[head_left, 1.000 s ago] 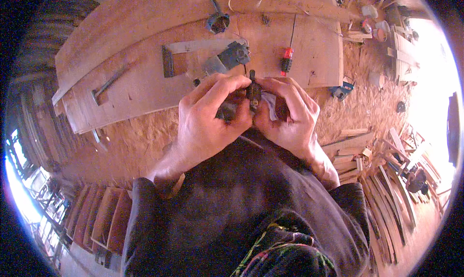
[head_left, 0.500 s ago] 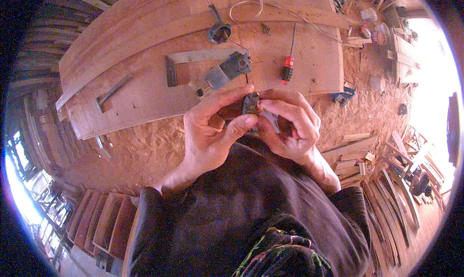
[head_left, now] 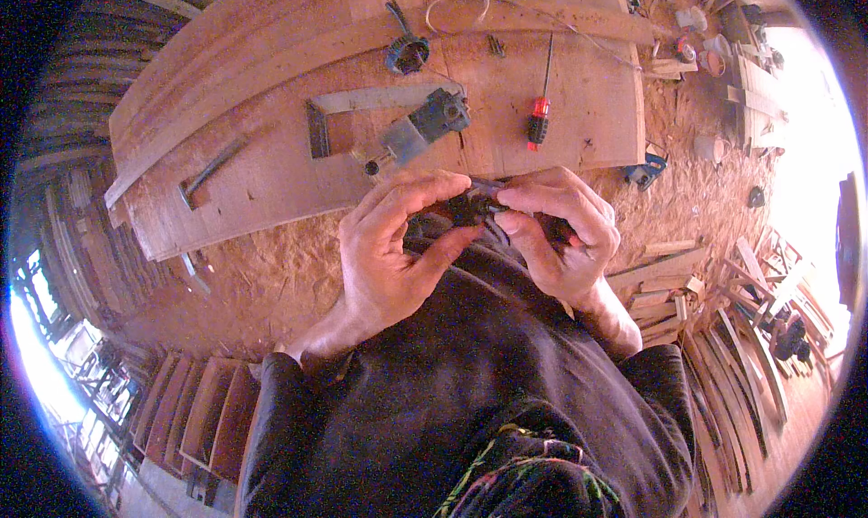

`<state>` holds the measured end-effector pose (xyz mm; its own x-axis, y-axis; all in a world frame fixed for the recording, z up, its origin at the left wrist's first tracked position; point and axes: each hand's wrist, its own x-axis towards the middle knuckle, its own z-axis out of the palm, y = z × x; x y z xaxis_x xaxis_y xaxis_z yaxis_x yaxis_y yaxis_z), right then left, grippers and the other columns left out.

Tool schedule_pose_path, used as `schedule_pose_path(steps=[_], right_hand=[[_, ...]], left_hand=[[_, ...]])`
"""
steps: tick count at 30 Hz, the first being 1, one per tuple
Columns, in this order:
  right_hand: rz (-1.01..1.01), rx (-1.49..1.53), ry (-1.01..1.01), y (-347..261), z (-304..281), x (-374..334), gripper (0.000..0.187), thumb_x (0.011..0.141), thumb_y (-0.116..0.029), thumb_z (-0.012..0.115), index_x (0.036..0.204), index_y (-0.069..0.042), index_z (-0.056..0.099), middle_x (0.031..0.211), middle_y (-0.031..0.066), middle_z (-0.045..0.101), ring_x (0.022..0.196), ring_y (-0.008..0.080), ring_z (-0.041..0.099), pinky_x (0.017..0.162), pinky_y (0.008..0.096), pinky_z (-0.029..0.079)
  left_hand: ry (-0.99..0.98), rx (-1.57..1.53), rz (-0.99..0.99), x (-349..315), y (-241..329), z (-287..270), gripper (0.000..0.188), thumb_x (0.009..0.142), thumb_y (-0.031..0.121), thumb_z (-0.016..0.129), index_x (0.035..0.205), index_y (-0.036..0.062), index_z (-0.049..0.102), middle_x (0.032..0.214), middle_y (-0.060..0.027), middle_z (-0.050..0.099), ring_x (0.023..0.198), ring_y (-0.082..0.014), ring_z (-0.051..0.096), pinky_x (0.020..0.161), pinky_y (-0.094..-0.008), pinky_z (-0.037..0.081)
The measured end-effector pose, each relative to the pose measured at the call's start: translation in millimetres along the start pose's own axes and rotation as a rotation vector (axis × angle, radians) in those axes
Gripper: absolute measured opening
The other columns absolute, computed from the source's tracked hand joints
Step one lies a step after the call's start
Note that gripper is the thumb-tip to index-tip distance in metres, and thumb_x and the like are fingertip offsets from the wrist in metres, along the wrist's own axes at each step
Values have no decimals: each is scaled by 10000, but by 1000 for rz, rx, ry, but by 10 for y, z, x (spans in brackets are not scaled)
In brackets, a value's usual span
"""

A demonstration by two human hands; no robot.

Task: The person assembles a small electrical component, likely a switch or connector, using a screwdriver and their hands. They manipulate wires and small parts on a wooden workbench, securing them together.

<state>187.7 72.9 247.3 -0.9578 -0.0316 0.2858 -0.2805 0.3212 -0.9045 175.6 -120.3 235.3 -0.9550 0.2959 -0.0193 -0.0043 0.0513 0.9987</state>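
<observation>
A small dark part [head_left: 474, 203] is held in front of my chest between both hands, near the front edge of the workbench. The thumb and index finger of my left hand [head_left: 389, 242] close around its left side. My right hand [head_left: 570, 233] pinches its right side, with the other fingers curled. The fingers cover much of the part, so its kind cannot be made out. Just beyond them on the bench lies a grey motor-like tool body [head_left: 423, 127]. A red-and-black screwdriver [head_left: 539, 120] rests to its right.
On the wooden bench [head_left: 271, 183] lie a try square [head_left: 319, 129], a long metal tool with a crosswise head [head_left: 212, 171], and a round black part [head_left: 407, 55] with a cable. A blue tool [head_left: 645, 172] lies past the right edge. Wood offcuts [head_left: 660, 283] and shavings cover the floor.
My hands have moved slightly apart, the right one shifting rightward. The dark part has turned between the fingers and now sits a little lower, more covered.
</observation>
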Motion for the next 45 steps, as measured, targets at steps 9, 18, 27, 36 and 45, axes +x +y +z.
schedule_pose_path(steps=[9,18,27,36,45], right_hand=[[-141,-57,21,57,22,-65,272,750,36,769,996,-56,698,897,121,693,791,244,697,637,319,562],[-105,-32,-60,72,30,-152,250,758,-28,793,990,-76,711,922,124,689,795,248,691,639,315,555],[387,184,-320,-40,-108,-273,122,819,-113,754,877,-18,703,818,103,698,754,209,676,682,324,517],[720,294,-515,-111,-266,-200,184,847,-188,726,859,-9,687,772,56,678,675,102,597,602,274,450],[726,376,-573,-130,-304,-236,186,867,-194,694,886,-10,677,760,33,655,671,81,564,591,266,434]], left_hand=[[-135,-753,-350,-18,-22,-15,409,878,80,725,1246,-7,568,1178,-103,630,1017,-193,640,898,-319,514],[-199,-636,-407,-89,19,-61,269,940,97,659,1171,-9,571,1131,-85,609,1000,-160,623,852,-296,520],[-264,57,22,-171,-64,-115,285,842,27,720,1100,18,600,1076,-109,626,990,-224,640,856,-327,521],[-331,347,283,-163,3,-72,392,745,-6,778,1093,23,600,1074,-150,643,970,-312,660,808,-376,556],[-356,334,276,-220,50,-23,405,746,-13,774,1104,15,586,1070,-153,644,950,-319,658,800,-383,557]])
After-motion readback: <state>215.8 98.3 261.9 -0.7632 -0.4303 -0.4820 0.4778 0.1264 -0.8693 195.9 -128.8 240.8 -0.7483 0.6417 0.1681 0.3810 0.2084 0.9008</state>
